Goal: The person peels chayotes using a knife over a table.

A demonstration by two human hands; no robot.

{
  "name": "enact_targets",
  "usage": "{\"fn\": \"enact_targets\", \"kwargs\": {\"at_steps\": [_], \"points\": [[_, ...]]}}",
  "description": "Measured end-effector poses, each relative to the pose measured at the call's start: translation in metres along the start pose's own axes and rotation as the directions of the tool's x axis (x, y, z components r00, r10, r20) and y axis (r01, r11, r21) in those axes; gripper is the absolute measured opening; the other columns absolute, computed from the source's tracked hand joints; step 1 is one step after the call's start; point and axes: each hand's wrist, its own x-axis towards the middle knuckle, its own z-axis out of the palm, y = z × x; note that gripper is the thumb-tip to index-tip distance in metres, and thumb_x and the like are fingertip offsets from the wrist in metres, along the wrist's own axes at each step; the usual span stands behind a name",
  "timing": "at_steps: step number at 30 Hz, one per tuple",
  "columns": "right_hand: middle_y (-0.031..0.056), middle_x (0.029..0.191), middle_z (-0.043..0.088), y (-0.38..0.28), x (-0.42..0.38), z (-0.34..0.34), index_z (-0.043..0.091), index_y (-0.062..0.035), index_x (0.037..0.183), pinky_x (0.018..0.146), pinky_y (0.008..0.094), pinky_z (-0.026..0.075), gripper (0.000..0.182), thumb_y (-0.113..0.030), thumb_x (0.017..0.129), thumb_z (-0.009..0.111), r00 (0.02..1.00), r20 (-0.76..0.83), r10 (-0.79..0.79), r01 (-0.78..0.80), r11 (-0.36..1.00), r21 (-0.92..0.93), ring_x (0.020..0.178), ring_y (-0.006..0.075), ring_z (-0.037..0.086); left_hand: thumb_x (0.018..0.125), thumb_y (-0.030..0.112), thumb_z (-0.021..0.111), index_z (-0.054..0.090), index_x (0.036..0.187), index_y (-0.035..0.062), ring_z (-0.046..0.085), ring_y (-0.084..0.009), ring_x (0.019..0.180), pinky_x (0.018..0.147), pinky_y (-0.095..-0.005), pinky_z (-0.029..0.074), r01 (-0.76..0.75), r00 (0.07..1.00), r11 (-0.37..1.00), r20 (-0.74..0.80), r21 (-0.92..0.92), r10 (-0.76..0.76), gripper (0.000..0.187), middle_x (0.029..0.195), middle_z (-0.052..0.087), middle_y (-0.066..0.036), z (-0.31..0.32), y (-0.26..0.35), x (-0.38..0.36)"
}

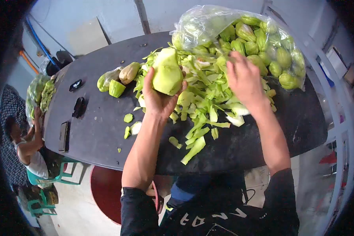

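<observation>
A pale green peeled chayote (168, 78) rests upright in my left hand (157, 94), with the fingers and thumb wrapped round its lower part. My right hand (246, 80) is over the right side of a heap of peelings (200, 90), fingers bent. Whatever its fingertips hold, if anything, is hidden from view. Just beyond that hand, several unpeeled chayotes (283, 58) spill from a clear plastic bag (202, 23).
Left of the heap lie a few whole or cut chayotes (129, 73). Small dark objects (75, 85) and a flat dark case (64, 136) are on the black table (102, 129). A person (29, 151) sits at far left beside another bag (35, 92).
</observation>
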Motion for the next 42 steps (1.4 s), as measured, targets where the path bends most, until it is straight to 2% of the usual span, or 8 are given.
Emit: {"fn": "enact_targets", "kwargs": {"at_steps": [2,6,7,13,21,27,35,42], "points": [[0.0146,0.064,0.059,-0.015,-0.004,0.003,0.051,0.0001,0.1,0.055,0.0448,0.055,0.016,-0.004,0.086,0.055,0.999,0.031,0.012,-0.01,0.997,-0.078,0.059,0.0373,0.065,0.095,0.05,0.047,0.05,0.131,0.0049,0.056,-0.0304,0.109,0.084,-0.0414,0.051,-0.096,0.976,0.995,-0.193,0.033,0.101,0.058,0.121,0.057,-0.016,0.019,-0.006,-0.005],[0.011,0.067,0.06,-0.042,-0.022,0.008,0.053,-0.0032,0.091,0.049,0.0337,0.054,0.011,-0.005,0.081,0.058,0.987,0.074,-0.145,0.151,0.986,-0.071,0.057,0.0241,0.065,0.096,0.049,0.047,0.052,0.13,0.0071,0.054,-0.0273,0.113,0.095,-0.0453,0.047,-0.124,0.941,0.991,-0.311,0.057,0.135,0.054,0.124,0.056,-0.014,0.031,-0.017,-0.012],[0.0083,0.066,0.059,-0.048,-0.027,0.007,0.054,-0.0043,0.086,0.048,0.0329,0.053,0.007,-0.006,0.08,0.058,0.975,0.062,-0.215,0.218,0.975,-0.051,0.056,0.0219,0.064,0.095,0.055,0.046,0.05,0.133,0.0112,0.052,-0.0239,0.118,0.105,-0.046,0.038,-0.128,0.954,0.99,-0.264,0.063,0.14,0.058,0.125,0.057,-0.01,0.026,-0.02,-0.011],[0.0038,0.066,0.053,-0.061,-0.028,0.006,0.057,-0.0023,0.085,0.05,0.0278,0.052,0.01,-0.01,0.078,0.059,0.943,0.047,-0.329,0.331,0.942,-0.058,0.059,0.0167,0.061,0.091,0.061,0.048,0.057,0.124,0.0077,0.06,-0.0265,0.105,0.095,-0.0419,0.047,-0.05,0.974,0.998,-0.218,0.035,0.057,0.063,0.115,0.064,-0.011,0.015,-0.017,-0.021],[0.002,0.065,0.052,-0.062,-0.032,0.007,0.058,-0.0041,0.082,0.05,0.0278,0.051,0.008,-0.01,0.078,0.06,0.933,0.06,-0.354,0.357,0.933,-0.05,0.058,0.0151,0.06,0.085,0.065,0.054,0.059,0.121,0.0086,0.062,-0.0276,0.099,0.09,-0.042,0.05,-0.027,0.954,0.995,-0.295,0.097,0.055,0.067,0.109,0.066,-0.011,0.021,-0.017,-0.025],[0.005,0.066,0.055,-0.046,-0.036,0.008,0.057,-0.0039,0.089,0.048,0.0326,0.052,0.012,-0.011,0.079,0.059,0.958,0.087,-0.274,0.273,0.962,0.015,0.058,0.0208,0.064,0.093,0.053,0.049,0.051,0.131,0.0071,0.055,-0.0252,0.114,0.101,-0.0438,0.042,-0.135,0.941,0.981,-0.293,0.141,0.171,0.06,0.126,0.057,-0.01,0.028,-0.019,-0.02],[0.004,0.067,0.056,-0.051,-0.037,-0.002,0.057,-0.005,0.086,0.049,0.0311,0.052,0.01,-0.011,0.079,0.059,0.95,0.114,-0.289,0.293,0.956,-0.018,0.059,0.0198,0.064,0.093,0.052,0.049,0.053,0.129,0.0066,0.058,-0.0258,0.109,0.097,-0.0427,0.044,-0.129,0.967,0.979,-0.197,0.156,0.159,0.058,0.119,0.06,-0.011,0.032,-0.015,-0.03],[0.0039,0.066,0.056,-0.05,-0.039,0.003,0.056,-0.005,0.086,0.049,0.0315,0.052,0.01,-0.012,0.079,0.059,0.958,0.099,-0.269,0.272,0.962,-0.019,0.057,0.0196,0.063,0.095,0.046,0.047,0.055,0.126,0.0075,0.057,-0.0253,0.109,0.098,-0.0427,0.042,-0.14,0.944,0.98,-0.281,0.139,0.174,0.05,0.117,0.062,-0.011,0.032,-0.014,-0.026]]}}
